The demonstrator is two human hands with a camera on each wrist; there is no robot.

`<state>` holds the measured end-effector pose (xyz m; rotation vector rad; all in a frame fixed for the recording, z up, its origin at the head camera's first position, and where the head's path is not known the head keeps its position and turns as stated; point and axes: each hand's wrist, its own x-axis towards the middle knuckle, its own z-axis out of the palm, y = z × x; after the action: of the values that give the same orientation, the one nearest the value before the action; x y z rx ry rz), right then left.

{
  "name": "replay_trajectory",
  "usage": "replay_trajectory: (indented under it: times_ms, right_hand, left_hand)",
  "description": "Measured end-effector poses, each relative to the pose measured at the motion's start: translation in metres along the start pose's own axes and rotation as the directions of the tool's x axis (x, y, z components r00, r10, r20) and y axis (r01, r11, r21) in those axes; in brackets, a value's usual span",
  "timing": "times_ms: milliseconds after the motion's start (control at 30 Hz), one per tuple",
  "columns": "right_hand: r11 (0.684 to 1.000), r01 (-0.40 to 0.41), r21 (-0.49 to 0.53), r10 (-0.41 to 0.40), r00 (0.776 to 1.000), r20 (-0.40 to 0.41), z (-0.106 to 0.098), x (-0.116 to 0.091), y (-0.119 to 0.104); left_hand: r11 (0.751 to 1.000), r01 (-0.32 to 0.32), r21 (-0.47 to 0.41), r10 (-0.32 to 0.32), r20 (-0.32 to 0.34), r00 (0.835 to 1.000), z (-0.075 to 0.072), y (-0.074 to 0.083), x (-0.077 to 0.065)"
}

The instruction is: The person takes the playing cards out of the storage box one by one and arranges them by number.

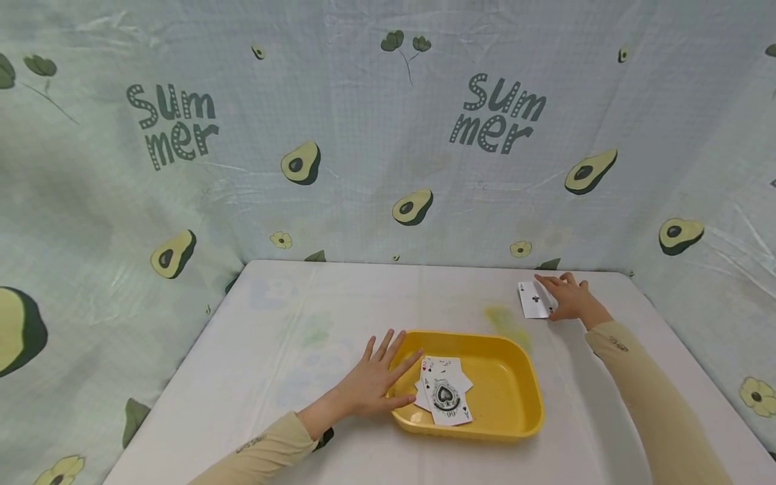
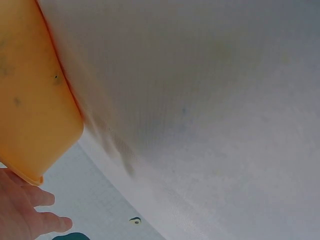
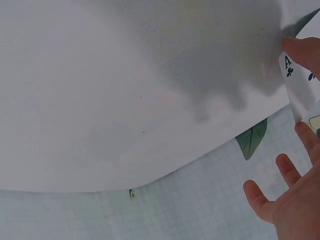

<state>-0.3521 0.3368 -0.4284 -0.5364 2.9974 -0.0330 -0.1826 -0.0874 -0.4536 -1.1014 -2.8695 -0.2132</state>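
Observation:
At the far right of the table, my right hand [image 1: 568, 298] pinches an ace of clubs [image 1: 533, 300] by its edges. In the right wrist view the thumb overlaps the face of the ace of clubs [image 3: 299, 82], and a fingertip is at its other edge. My left hand [image 1: 368, 382] spreads its fingers over the left rim of a yellow plastic tray [image 1: 503, 384]. Inside the tray, an ace of spades [image 1: 447, 403] lies overlapping a red two [image 1: 432, 366] and other cards. From the left wrist, the tray's outer wall [image 2: 40, 95] shows beside the left hand [image 2: 25, 210].
A white table [image 1: 291, 337] carries the tray near its front middle. Behind and beside it hangs a pale sheet [image 1: 351, 101] printed with avocados and lettering. A yellow-green stain [image 1: 506, 323] marks the tabletop between the tray and the right hand.

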Motion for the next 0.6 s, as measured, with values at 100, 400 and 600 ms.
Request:
replay_trajectory:
  times_ms: [100,400,600]
  right_hand:
    - [1.0,-0.011,-0.005,0.011,1.0,0.01,0.002,0.0009,-0.0002]
    - [0.999,-0.032,0.015,0.031,0.999,0.032,0.0027,0.0024,-0.0032]
    - [0.999,-0.017,0.052,0.017,1.0,0.002,0.0075,0.0065,0.0036]
  left_hand:
    - [1.0,-0.002,0.01,0.002,-0.003,1.0,0.0006,0.0004,-0.0006]
    - [1.0,-0.003,-0.001,0.003,-0.004,1.0,0.0022,-0.0004,-0.0015]
    - [1.0,0.01,-0.01,-0.01,0.009,1.0,0.0019,-0.0008,-0.0014]
